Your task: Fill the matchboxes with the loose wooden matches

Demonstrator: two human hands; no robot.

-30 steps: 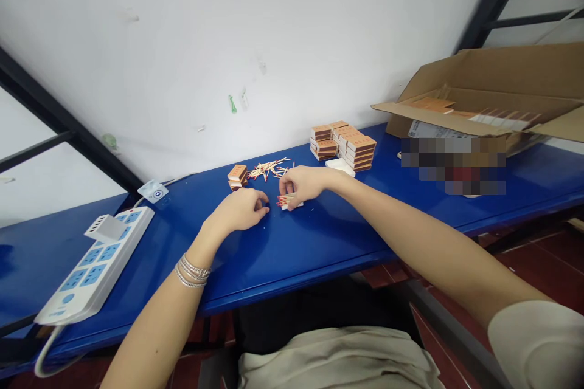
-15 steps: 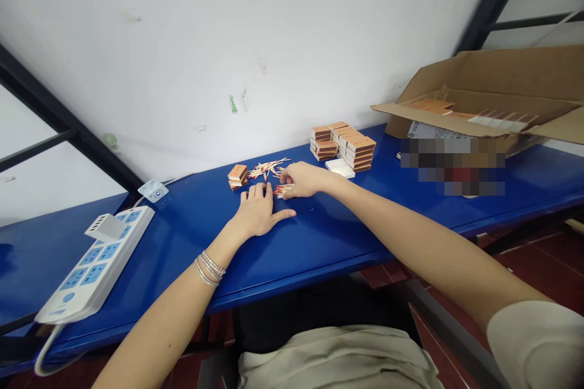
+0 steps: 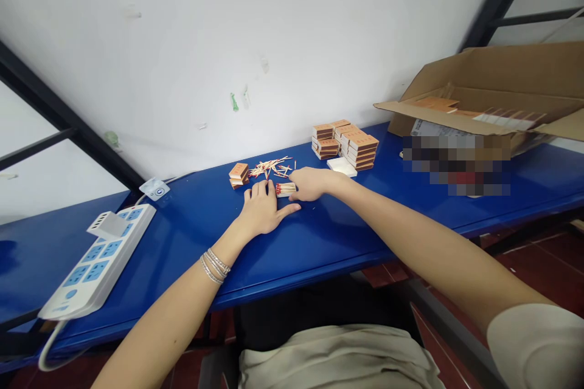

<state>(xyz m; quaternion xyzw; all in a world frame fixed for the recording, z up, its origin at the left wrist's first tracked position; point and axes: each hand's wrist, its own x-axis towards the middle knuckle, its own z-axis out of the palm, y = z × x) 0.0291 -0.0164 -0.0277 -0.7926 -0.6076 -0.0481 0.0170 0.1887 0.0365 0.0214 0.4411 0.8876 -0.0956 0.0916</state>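
My left hand (image 3: 263, 211) lies flat on the blue table (image 3: 319, 237), fingers stretched out toward a small tray of matches (image 3: 285, 189). My right hand (image 3: 311, 184) is curled beside that tray, its fingers closed on the tray's right end. Just behind lies a loose heap of red-tipped matches (image 3: 270, 168), with two small orange matchboxes (image 3: 238, 174) to its left. A white inner tray (image 3: 342, 166) lies to the right of my right hand.
Stacks of orange matchboxes (image 3: 349, 144) stand at the back by the white wall. An open cardboard box (image 3: 493, 103) sits at the right. A white and blue power strip (image 3: 98, 261) lies at the left, near the table's front edge.
My left hand opened from a loose fist and slid forward to lie flat. My right hand drew the tray of matches a little farther back toward the heap.
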